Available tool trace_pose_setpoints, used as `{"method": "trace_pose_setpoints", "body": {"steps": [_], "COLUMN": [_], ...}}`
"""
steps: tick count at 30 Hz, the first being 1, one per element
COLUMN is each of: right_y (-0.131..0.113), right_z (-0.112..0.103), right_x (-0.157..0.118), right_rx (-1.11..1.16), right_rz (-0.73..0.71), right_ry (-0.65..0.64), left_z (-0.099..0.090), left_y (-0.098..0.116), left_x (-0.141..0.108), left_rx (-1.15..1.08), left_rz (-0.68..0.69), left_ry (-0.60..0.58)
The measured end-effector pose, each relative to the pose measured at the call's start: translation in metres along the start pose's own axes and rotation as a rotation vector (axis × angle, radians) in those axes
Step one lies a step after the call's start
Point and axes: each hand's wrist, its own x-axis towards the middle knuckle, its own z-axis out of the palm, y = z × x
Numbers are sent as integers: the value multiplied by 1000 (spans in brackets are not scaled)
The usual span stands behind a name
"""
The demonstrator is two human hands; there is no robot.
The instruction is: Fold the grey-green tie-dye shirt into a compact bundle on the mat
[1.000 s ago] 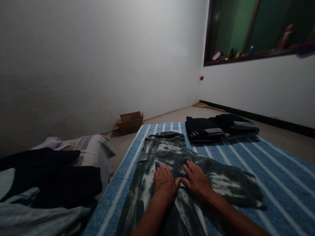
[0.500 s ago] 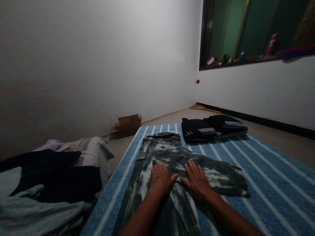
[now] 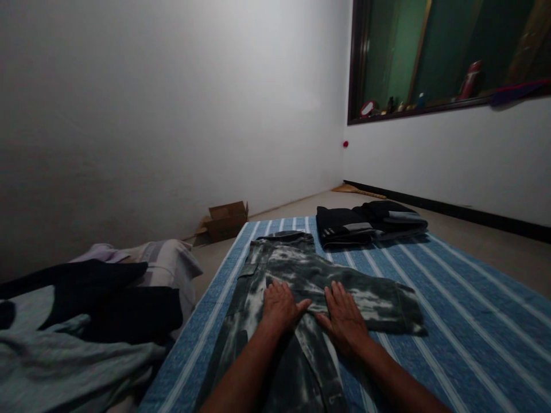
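A mottled dark green and white jacket [image 3: 293, 258] lies spread on a blue bed cover with white stripes [image 3: 456, 321]. Its collar end points away from me, and one sleeve [image 3: 383, 301] stretches out to the right. My left hand [image 3: 280, 307] rests flat on the middle of the jacket, fingers extended and thumb out to the right. Beside it, my right hand [image 3: 345, 318] presses flat near the base of that sleeve, fingers slightly apart. Both palms are down on the cloth, with the thumbs almost meeting. The jacket's near end runs under my forearms and out of view.
Folded black and grey clothes [image 3: 370, 223] sit at the bed's far edge. On the left is a heap of dark and grey clothes [image 3: 124, 315]. A cardboard box [image 3: 226, 221] stands on the floor by the wall. Small items line the window ledge [image 3: 430, 109].
Both hands stay flat on the jacket in nearly the same place. The whole view has shifted slightly.
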Motion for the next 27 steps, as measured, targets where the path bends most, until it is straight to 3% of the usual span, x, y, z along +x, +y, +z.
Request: {"method": "trace_pose_setpoints", "body": {"steps": [16, 27], "right_y": [-4, -1], "right_z": [-12, 2], "right_x": [-17, -18], "right_rx": [-45, -41], "right_rz": [-3, 34], "right_ry": [-31, 64], "left_z": [7, 7], "left_y": [-1, 0], "left_x": [-1, 1], "left_rx": [-11, -44], "left_rz": [6, -1], "left_ry": [3, -10]}}
